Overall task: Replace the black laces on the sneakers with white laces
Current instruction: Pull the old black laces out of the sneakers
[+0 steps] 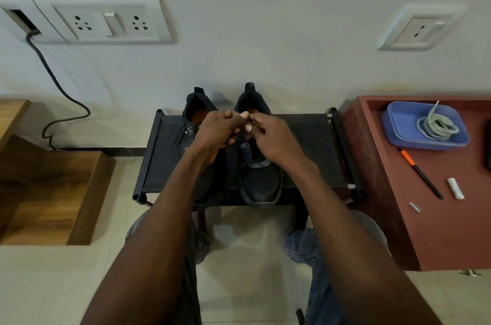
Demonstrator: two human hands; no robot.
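**Over the shoe rack: hands meet above a pair of black sneakers**

On a low black rack [313, 144] set against a pale wall, two black sneakers stand side by side, heels to the wall and toes toward the camera. Both of the person's hands are raised just above the right sneaker [259, 178], near its tongue. The left hand [216, 133] has its fingers curled with thumb and fingertips pressed together; the right hand [268, 136] mirrors it, fingers bent inward, the two almost touching. They appear to pinch something thin between them — possibly a black lace end — though the dark strand is too hard to make out to be sure. The left sneaker [195, 117], partly hidden behind the left wrist, shows black laces [183, 133] across its front.

To the right, on a reddish-brown table [398, 218], a blue tray [398, 123] holds a coiled bundle of white laces [438, 125] — well apart from the shoes. Beside the tray lie an orange-and-black pen [421, 173] and two small white pieces. A wooden step unit [53, 192] stands at left, below wall sockets [106, 22] and a trailing dark cable [61, 91].
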